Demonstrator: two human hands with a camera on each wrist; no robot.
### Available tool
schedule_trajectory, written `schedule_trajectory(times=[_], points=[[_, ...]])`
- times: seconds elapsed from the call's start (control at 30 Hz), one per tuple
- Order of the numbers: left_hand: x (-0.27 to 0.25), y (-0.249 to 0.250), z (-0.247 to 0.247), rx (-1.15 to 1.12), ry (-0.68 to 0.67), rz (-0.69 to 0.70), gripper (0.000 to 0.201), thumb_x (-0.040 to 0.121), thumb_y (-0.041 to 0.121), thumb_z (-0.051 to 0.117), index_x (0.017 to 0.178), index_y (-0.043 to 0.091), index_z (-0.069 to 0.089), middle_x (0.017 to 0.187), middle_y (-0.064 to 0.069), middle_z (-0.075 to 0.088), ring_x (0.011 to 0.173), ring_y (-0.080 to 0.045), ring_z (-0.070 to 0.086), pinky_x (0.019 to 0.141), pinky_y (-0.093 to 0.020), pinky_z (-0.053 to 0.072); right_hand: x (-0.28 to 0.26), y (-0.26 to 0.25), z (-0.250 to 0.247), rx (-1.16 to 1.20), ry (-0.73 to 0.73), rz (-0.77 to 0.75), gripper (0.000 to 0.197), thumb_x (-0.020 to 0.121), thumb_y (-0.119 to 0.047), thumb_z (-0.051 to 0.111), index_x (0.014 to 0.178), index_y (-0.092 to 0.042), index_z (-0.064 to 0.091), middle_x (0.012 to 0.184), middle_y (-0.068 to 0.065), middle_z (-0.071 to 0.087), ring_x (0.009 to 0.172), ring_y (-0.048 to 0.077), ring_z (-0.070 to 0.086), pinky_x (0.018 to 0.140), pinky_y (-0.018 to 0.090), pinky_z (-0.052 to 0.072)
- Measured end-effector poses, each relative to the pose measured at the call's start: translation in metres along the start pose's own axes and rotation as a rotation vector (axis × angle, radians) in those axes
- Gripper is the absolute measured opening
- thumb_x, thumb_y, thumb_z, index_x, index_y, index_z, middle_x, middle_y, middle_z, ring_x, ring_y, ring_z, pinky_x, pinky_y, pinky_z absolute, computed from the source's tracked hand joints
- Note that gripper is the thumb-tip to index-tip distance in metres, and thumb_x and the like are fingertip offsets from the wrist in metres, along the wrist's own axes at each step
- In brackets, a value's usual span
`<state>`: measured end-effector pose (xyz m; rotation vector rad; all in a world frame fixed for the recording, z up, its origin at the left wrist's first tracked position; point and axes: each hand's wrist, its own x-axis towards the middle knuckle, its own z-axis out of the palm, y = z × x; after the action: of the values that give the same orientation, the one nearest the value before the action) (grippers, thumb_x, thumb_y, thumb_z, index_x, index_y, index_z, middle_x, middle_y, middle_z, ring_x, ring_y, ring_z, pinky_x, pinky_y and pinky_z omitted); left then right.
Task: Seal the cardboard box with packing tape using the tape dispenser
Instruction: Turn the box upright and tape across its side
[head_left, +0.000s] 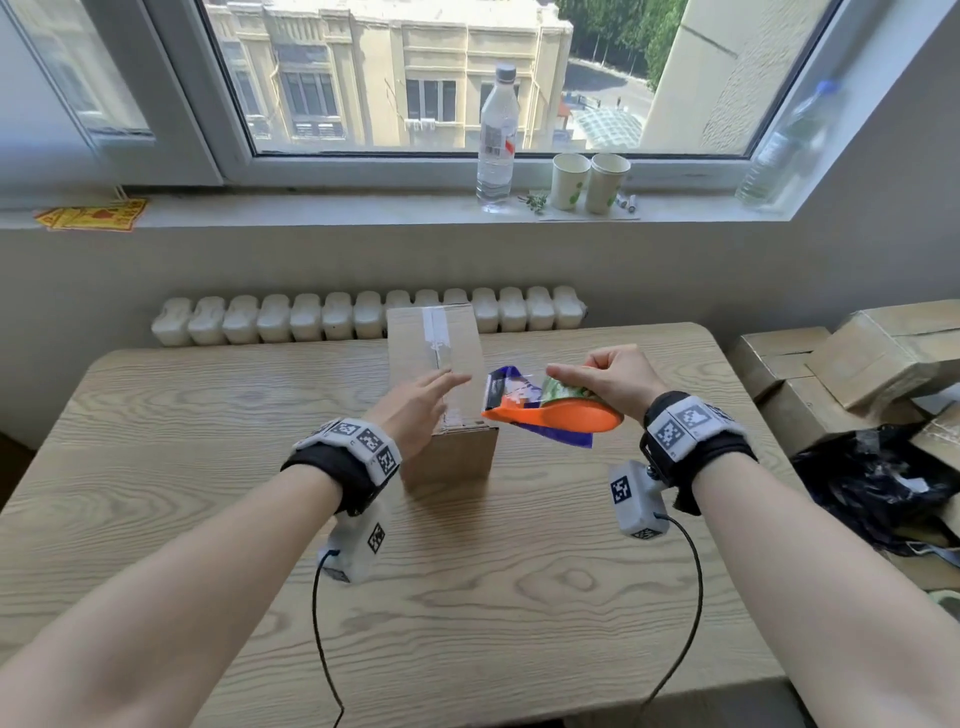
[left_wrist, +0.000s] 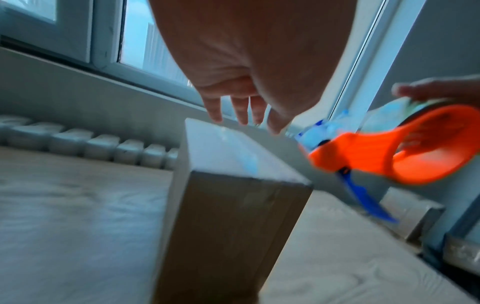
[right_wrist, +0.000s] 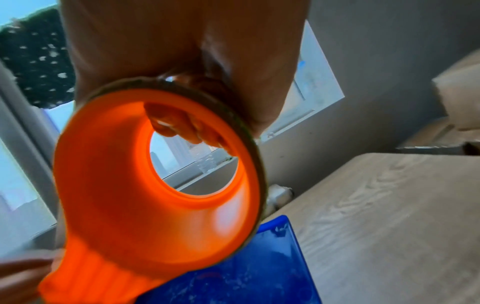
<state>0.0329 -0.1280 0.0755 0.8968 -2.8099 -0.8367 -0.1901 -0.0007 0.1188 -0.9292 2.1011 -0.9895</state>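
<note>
Tape (head_left: 563, 391) mostly hidden under right hand (head_left: 618, 382) on dispenser (head_left: 558, 418)

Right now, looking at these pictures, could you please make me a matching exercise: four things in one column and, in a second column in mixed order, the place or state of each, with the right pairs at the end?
Things:
1. cardboard box
2. tape dispenser
3. left hand
4. paper cups

Places or states:
A. standing on the windowsill, beside the plastic water bottle
B. held up in the grip of the right hand, off the table
C. standing on the wooden table, clear tape along its top
D. fingers straight, over the box top

Pairs: 1-C, 2-B, 3-D, 4-A
</note>
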Motion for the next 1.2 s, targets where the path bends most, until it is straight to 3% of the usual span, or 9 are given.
schedule_trajectory(times=[0.1, 0.2, 0.33, 0.6, 0.77, 0.87, 1.0, 1.13, 1.2], points=[[0.01, 0.024, -0.022, -0.093, 0.025, 0.056, 0.041, 0.097, 0.01, 0.04, 0.137, 0.018, 0.042, 0.144, -0.006, 0.045, 0.131, -0.022, 0.043, 0.102, -0.022, 0.031, 0.002, -0.023, 0.007, -0.102, -0.044, -0.089, 0.044, 0.066, -0.047, 0.079, 0.049, -0.019, 0.05, 0.051, -0.004, 0.057, 0.049, 0.01, 0.056, 0.046, 0.021, 0.042], [0.012, 0.027, -0.033, -0.007, -0.042, 0.066, 0.035, 0.098, 0.015, 0.041, 0.131, 0.018, 0.05, 0.131, -0.009, 0.056, 0.116, -0.025, 0.054, 0.094, -0.03, 0.039, 0.003, -0.041, 0.013, -0.174, -0.081, -0.142, 0.043, 0.065, -0.049, 0.079, 0.052, -0.017, 0.053, 0.054, -0.003, 0.057, 0.051, 0.01, 0.056, 0.048, 0.022, 0.042], [0.009, 0.03, -0.041, 0.02, -0.034, 0.021, 0.023, 0.096, 0.016, 0.046, 0.116, 0.011, 0.056, 0.114, -0.011, 0.062, 0.09, -0.022, 0.054, 0.076, -0.025, 0.036, 0.005, -0.05, 0.017, -0.227, -0.101, -0.184, 0.043, 0.064, -0.049, 0.08, 0.056, -0.016, 0.054, 0.059, -0.001, 0.058, 0.056, 0.011, 0.055, 0.052, 0.023, 0.043], [0.01, 0.03, -0.052, 0.034, -0.017, 0.024, 0.016, 0.092, 0.017, 0.053, 0.103, 0.007, 0.059, 0.115, -0.009, 0.059, 0.096, -0.021, 0.054, 0.079, -0.023, 0.034, 0.008, -0.053, 0.019, -0.283, -0.077, -0.234, 0.053, 0.063, -0.047, 0.081, 0.047, -0.018, 0.04, 0.053, 0.001, 0.044, 0.048, 0.013, 0.042, 0.046, 0.022, 0.034], [0.01, 0.035, -0.058, -0.012, -0.008, 0.016, 0.015, 0.092, 0.017, 0.053, 0.103, 0.009, 0.059, 0.109, -0.01, 0.061, 0.101, -0.026, 0.058, 0.087, -0.033, 0.044, 0.008, -0.052, 0.017, -0.373, -0.09, -0.207, 0.055, 0.064, -0.051, 0.079, 0.047, -0.017, 0.04, 0.05, 0.001, 0.042, 0.048, 0.013, 0.039, 0.051, 0.026, 0.033], [0.01, 0.032, -0.06, -0.09, -0.048, -0.029, 0.008, 0.089, 0.012, 0.058, 0.096, 0.017, 0.057, 0.095, -0.01, 0.065, 0.09, -0.026, 0.064, 0.081, -0.034, 0.05, 0.009, -0.05, 0.015, -0.326, -0.107, -0.194, 0.05, 0.074, -0.048, 0.072, 0.049, -0.016, 0.043, 0.053, 0.001, 0.042, 0.05, 0.014, 0.041, 0.052, 0.025, 0.034], [0.006, 0.021, -0.063, -0.339, -0.018, -0.098, 0.02, 0.081, 0.004, 0.065, 0.096, 0.018, 0.064, 0.079, -0.006, 0.068, 0.07, -0.017, 0.066, 0.08, -0.037, 0.054, 0.01, -0.052, 0.01, -0.25, -0.165, -0.155, 0.037, 0.085, -0.023, 0.059, 0.05, -0.016, 0.05, 0.058, 0.001, 0.048, 0.053, 0.015, 0.048, 0.052, 0.024, 0.036], [0.007, 0.016, -0.062, -0.469, 0.069, -0.187, 0.03, 0.077, 0.005, 0.071, 0.106, 0.007, 0.062, 0.075, -0.005, 0.07, 0.066, -0.012, 0.065, 0.077, -0.029, 0.055, 0.006, -0.057, 0.009, -0.218, -0.188, -0.143, 0.026, 0.067, -0.027, 0.051, 0.043, -0.017, 0.047, 0.055, 0.002, 0.042, 0.051, 0.016, 0.04, 0.052, 0.026, 0.032], [0.009, 0.014, -0.061, -0.479, 0.102, -0.234, 0.024, 0.078, 0.006, 0.071, 0.102, 0.001, 0.065, 0.073, -0.005, 0.069, 0.063, -0.007, 0.066, 0.067, -0.019, 0.056, 0.005, -0.058, 0.009, -0.2, -0.207, -0.149, 0.02, 0.063, -0.026, 0.047, 0.049, -0.012, 0.042, 0.058, 0.005, 0.038, 0.054, 0.017, 0.037, 0.054, 0.028, 0.03]])
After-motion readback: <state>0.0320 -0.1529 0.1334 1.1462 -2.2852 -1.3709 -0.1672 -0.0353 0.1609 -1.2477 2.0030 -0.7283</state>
